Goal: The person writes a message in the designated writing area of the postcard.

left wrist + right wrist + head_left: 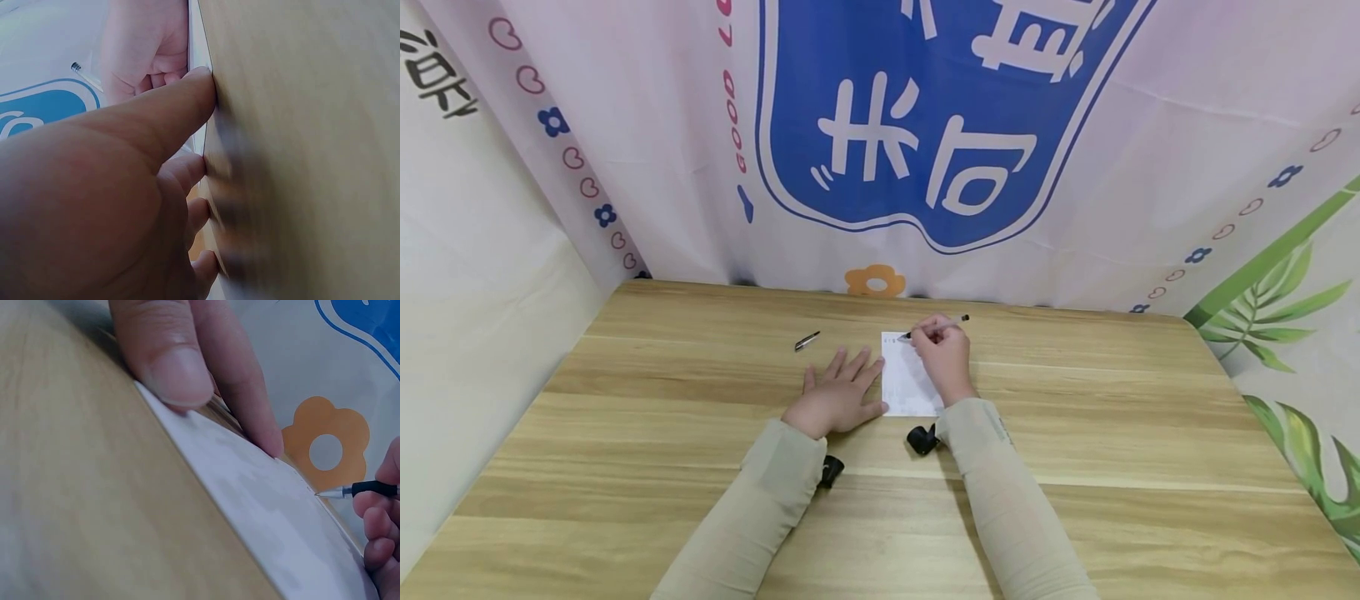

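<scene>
Nearest are two arms in pale beige sleeves (pixel 1015 508), which lie over the wooden table (pixel 1112 450). By the left wrist there is one black device (pixel 831 472), and another black piece (pixel 921 440) is at the right cuff.

A little farther, the left hand (pixel 837 402) rests flat on the table, its fingers straight and spread apart. Its thumb and one finger touch the left edge of a white paper (pixel 904 383). This paper lies flat between the two hands, and a short row of small marks (pixel 891 340) is near its far edge; I cannot read them.

The right hand (pixel 943 354) is on the right side of the paper. Its fingers are curled and clamped on a pen (pixel 370 488), which is tilted, with the tip at the paper near the far edge.

To the left, beyond the left hand, a small slim dark object (pixel 807 341) lies apart. Behind the table hangs a pale cloth (pixel 685 208) with an orange flower (pixel 853 280) and a large blue sign (pixel 917 196).
</scene>
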Demonstrator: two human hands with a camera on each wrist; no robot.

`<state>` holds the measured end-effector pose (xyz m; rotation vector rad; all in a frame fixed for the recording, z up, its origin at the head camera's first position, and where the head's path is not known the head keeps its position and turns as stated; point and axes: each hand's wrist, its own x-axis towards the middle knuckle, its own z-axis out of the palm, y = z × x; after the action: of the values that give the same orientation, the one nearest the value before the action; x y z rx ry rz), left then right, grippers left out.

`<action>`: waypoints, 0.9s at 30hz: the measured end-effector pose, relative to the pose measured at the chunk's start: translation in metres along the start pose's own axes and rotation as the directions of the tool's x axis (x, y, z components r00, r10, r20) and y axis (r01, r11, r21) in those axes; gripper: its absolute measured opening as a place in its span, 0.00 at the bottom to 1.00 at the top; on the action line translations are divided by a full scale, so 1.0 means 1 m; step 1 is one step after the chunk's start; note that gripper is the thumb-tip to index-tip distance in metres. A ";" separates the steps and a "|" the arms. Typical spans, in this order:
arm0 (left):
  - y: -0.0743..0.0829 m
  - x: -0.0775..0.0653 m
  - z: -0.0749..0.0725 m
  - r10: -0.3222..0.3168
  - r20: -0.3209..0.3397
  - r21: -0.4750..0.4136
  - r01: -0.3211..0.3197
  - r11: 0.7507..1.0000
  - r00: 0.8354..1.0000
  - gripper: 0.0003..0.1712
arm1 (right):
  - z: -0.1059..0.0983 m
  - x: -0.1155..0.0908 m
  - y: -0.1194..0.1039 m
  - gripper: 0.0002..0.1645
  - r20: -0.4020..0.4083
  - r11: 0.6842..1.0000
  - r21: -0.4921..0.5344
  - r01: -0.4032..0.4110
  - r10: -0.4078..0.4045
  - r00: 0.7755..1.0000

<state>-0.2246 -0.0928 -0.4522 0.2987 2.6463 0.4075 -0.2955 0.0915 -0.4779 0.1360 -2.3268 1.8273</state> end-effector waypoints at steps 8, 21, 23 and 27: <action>0.001 -0.001 -0.001 -0.002 0.002 -0.015 0.002 1.000 1.000 0.44 | 0.000 -0.001 -0.001 0.06 -0.014 1.000 -0.003 -0.004 0.004 1.000; 0.001 -0.001 -0.001 -0.001 0.003 -0.018 0.001 1.000 1.000 0.44 | -0.001 -0.001 -0.002 0.06 -0.007 1.000 0.009 -0.019 0.019 1.000; 0.001 -0.001 -0.001 -0.002 0.003 -0.017 0.002 1.000 1.000 0.44 | -0.001 -0.002 -0.003 0.06 -0.005 1.000 0.005 -0.018 0.018 1.000; 0.001 -0.001 -0.001 -0.003 0.002 -0.015 0.003 1.000 1.000 0.44 | -0.001 -0.002 -0.003 0.06 -0.002 1.000 0.007 -0.014 0.014 1.000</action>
<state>-0.2239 -0.0923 -0.4505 0.2897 2.6397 0.4261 -0.2929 0.0914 -0.4752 0.1190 -2.3259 1.8421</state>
